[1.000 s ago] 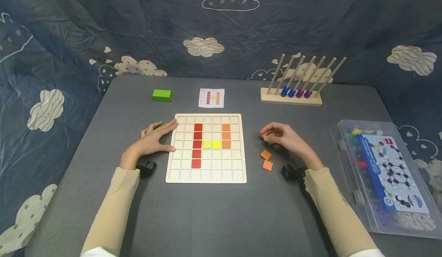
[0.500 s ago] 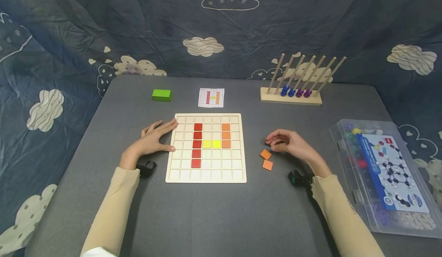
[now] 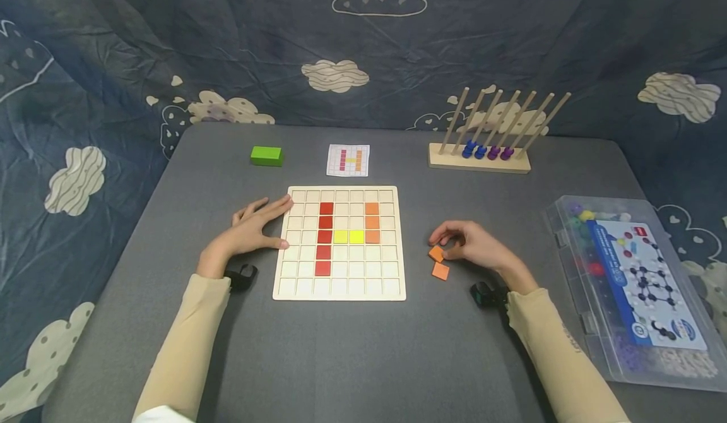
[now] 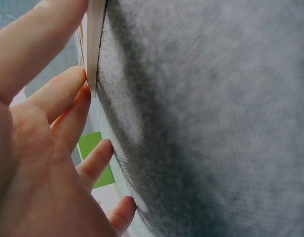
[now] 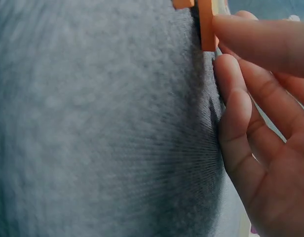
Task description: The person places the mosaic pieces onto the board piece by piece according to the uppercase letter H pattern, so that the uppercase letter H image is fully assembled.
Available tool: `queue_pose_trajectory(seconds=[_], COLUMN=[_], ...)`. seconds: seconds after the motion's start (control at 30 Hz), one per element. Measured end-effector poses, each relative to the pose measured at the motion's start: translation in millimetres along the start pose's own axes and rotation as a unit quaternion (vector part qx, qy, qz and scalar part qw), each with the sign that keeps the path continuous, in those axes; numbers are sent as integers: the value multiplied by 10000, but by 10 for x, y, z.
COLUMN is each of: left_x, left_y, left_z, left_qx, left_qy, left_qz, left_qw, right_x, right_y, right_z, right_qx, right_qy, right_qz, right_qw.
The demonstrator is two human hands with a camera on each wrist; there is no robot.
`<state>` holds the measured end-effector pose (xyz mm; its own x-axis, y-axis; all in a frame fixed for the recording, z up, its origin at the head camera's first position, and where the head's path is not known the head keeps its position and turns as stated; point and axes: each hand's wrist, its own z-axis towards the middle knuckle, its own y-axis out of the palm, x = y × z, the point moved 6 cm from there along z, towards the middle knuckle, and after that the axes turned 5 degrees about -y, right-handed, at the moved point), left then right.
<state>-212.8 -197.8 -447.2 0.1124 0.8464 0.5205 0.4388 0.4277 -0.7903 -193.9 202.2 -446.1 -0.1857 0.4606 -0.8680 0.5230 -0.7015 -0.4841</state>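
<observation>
A pale wooden grid board (image 3: 341, 287) lies mid-table. Red tiles (image 3: 324, 237) form a column on it, two yellow tiles (image 3: 348, 237) a short row, and three orange tiles (image 3: 372, 223) another column. My left hand (image 3: 247, 230) rests at the board's left edge, thumb and fingers spread and touching it; the left wrist view shows fingertips against the board's side (image 4: 93, 49). To the right of the board, my right hand (image 3: 474, 244) pinches a loose orange tile (image 3: 436, 253) between thumb and fingers. A second loose orange tile (image 3: 440, 271) lies just below it.
Behind the board lies a pattern card (image 3: 348, 160), with a green block (image 3: 266, 156) to its left. A wooden peg stand (image 3: 479, 161) with blue and purple beads is at the back right. A clear plastic case (image 3: 596, 322) lies along the right side.
My right hand first drew slightly right, away from the board, then came down to the upper loose orange tile and took hold of it. My left hand has stayed at the board's edge.
</observation>
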Motion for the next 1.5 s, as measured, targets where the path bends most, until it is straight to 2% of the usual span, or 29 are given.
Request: queue_pose_trajectory(seconds=[0.13, 0.3, 0.53, 0.73, 0.9, 1.07, 1.3, 1.5], left_x=[3, 6, 9, 4, 4, -4, -19, -11], left_y=[-6, -15, -10, 1, 7, 8, 14, 14], left_z=[2, 2, 3, 10, 9, 8, 10, 9], left_qx=[3, 7, -9, -29, -39, -32, -26, -17], left_qy=[-2, -33, -46, -57, -32, -24, -19, 12], left_qz=[14, 21, 30, 17, 8, -5, -17, -38], left_qw=[10000, 10000, 10000, 10000, 10000, 10000, 10000, 10000], right_x=[-22, -21, 11, -63, -191, -338, -539, -640], right_y=[6, 0, -25, -5, 89, 267, 546, 685], right_z=[19, 37, 46, 98, 232, 400, 598, 689], right_qx=[84, 223, 312, 350, 206, -67, -330, -219], right_qy=[-59, 81, 364, 443, 236, 110, -95, -392], right_qz=[-223, -253, -11, 362, 699, 787, 509, -201], right_qw=[9997, 9994, 9988, 9977, 9971, 9968, 9981, 9988])
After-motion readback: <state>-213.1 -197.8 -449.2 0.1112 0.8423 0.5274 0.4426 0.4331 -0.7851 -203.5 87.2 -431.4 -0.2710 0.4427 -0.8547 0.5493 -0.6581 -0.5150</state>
